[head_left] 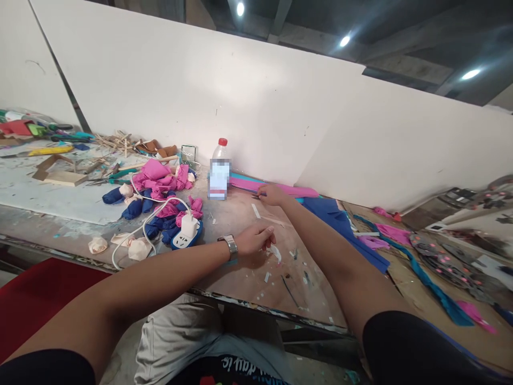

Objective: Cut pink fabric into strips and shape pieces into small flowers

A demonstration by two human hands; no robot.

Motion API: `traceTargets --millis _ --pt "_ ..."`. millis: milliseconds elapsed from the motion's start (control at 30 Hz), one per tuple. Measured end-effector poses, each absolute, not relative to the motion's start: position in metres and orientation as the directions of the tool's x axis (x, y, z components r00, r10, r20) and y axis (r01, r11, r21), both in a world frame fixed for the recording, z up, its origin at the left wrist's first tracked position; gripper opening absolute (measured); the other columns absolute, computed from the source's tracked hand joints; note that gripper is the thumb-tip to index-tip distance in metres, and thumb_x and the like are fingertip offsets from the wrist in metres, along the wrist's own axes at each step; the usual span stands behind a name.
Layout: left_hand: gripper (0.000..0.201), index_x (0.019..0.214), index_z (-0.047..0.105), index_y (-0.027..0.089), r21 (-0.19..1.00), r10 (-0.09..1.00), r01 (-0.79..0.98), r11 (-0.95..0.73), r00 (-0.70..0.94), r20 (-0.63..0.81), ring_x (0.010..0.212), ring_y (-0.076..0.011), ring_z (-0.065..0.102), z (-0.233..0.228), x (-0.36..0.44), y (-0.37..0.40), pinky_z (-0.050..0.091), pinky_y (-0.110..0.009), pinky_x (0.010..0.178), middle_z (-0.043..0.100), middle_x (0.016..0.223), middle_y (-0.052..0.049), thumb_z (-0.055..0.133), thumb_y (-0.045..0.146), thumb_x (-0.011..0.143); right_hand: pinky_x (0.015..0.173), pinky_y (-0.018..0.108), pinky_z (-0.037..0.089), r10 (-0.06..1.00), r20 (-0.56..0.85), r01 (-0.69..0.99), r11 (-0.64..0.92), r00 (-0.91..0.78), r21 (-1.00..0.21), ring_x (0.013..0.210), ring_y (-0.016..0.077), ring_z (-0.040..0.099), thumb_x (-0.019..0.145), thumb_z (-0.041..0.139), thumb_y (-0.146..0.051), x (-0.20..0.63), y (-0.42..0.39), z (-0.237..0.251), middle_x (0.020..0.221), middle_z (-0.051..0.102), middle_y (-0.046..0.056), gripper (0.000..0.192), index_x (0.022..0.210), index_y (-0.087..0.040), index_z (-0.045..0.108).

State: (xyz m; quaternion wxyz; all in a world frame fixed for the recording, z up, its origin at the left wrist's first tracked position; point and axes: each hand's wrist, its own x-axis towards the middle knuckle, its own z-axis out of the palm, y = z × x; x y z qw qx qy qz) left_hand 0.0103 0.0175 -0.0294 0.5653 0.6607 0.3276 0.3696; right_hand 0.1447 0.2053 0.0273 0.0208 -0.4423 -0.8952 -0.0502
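My left hand (256,239), with a metal watch (229,245) on its wrist, is just above the near part of the table. Its fingers are closed in a pinch on a small white strip (276,253) that curls down from the fingertips. Farther back, my right hand (270,194) is at the edge of a long pink piece (296,190) lying along the wall. The right fingers are curled together at a thin dark thing (255,196), too small to make out. A dark blue sheet (331,216) lies to the right, below the pink piece.
A bottle with a red cap (222,142) stands by the wall, behind a bright phone-like screen (218,181). Left lie crumpled pink and blue pieces (156,184) and a power strip (185,239) with a white cable. Small scraps (255,211) dot the table.
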Motion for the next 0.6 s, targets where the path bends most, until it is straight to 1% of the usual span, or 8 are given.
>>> traceTargets --millis 133,233,300,367,433,467,533,600 --pt "0.058 0.078 0.06 0.015 0.99 0.856 -0.003 -0.143 0.501 0.126 0.061 -0.0129 0.051 -0.029 0.01 0.017 0.041 -0.027 0.06 0.054 0.067 -0.001 0.036 0.065 0.095 0.09 0.027 0.043 0.801 0.155 0.813 0.582 -0.579 0.026 0.103 0.0212 0.064 0.088 0.058 -0.021 0.147 0.207 0.02 0.111 0.075 0.011 0.024 0.102 -0.015 0.076" --pt "0.057 0.078 0.06 0.015 0.993 0.856 -0.016 -0.114 0.506 0.107 0.06 -0.0124 0.051 -0.031 0.01 0.018 0.041 -0.027 0.059 0.054 0.066 0.0 0.037 0.065 0.094 0.094 0.029 0.042 0.811 0.237 0.833 0.553 -0.535 -0.008 0.107 0.0229 0.063 0.087 0.055 -0.015 0.157 0.207 0.026 0.115 0.074 0.012 0.027 0.104 -0.014 0.076" --pt "0.057 0.079 0.061 0.015 0.995 0.862 -0.025 -0.098 0.497 0.097 0.059 -0.0119 0.052 -0.032 0.01 0.019 0.042 -0.027 0.059 0.054 0.067 0.0 0.039 0.065 0.094 0.094 0.03 0.042 0.818 0.299 0.851 0.524 -0.492 -0.032 0.107 0.0236 0.063 0.087 0.052 -0.011 0.17 0.201 0.033 0.113 0.075 0.012 0.028 0.102 -0.013 0.075" --pt "0.055 0.082 0.061 0.014 0.996 0.869 -0.04 -0.08 0.487 0.089 0.059 -0.0112 0.052 -0.033 0.011 0.019 0.041 -0.026 0.059 0.055 0.067 0.0 0.041 0.064 0.094 0.091 0.031 0.044 0.822 0.367 0.872 0.487 -0.435 -0.057 0.104 0.0246 0.064 0.088 0.05 -0.012 0.185 0.189 0.041 0.11 0.075 0.013 0.027 0.102 -0.014 0.073" --pt "0.051 0.087 0.06 0.015 0.996 0.878 -0.07 -0.055 0.471 0.081 0.057 -0.0103 0.052 -0.033 0.011 0.02 0.04 -0.024 0.057 0.055 0.068 0.001 0.044 0.062 0.094 0.087 0.033 0.046 0.821 0.435 0.89 0.447 -0.369 -0.087 0.099 0.0254 0.065 0.089 0.05 -0.017 0.2 0.171 0.048 0.108 0.074 0.014 0.03 0.114 -0.014 0.067" --pt "0.047 0.089 0.059 0.015 0.995 0.886 -0.096 -0.035 0.458 0.075 0.056 -0.0098 0.052 -0.034 0.012 0.021 0.04 -0.024 0.056 0.055 0.068 0.002 0.045 0.061 0.094 0.084 0.033 0.047 0.814 0.477 0.894 0.433 -0.332 -0.118 0.095 0.0246 0.065 0.09 0.051 -0.02 0.206 0.161 0.051 0.106 0.074 0.013 0.034 0.122 -0.014 0.062" --pt "0.041 0.095 0.055 0.017 0.986 0.903 -0.168 0.025 0.426 0.05 0.053 -0.0094 0.053 -0.035 0.012 0.023 0.041 -0.023 0.055 0.056 0.068 0.002 0.048 0.057 0.094 0.077 0.032 0.048 0.786 0.57 0.827 0.473 -0.239 -0.305 0.078 0.0207 0.065 0.086 0.058 -0.024 0.216 0.138 0.055 0.101 0.076 0.008 0.043 0.129 -0.017 0.056" --pt "0.035 0.099 0.053 0.018 0.959 0.916 -0.259 0.114 0.402 0.0 0.053 -0.0099 0.056 -0.035 0.011 0.025 0.044 -0.023 0.055 0.06 0.07 0.001 0.048 0.053 0.095 0.071 0.032 0.049 0.779 0.587 0.756 0.517 -0.222 -0.4 0.063 0.0171 0.059 0.084 0.061 -0.027 0.223 0.111 0.055 0.097 0.076 0.004 0.047 0.131 -0.022 0.055"
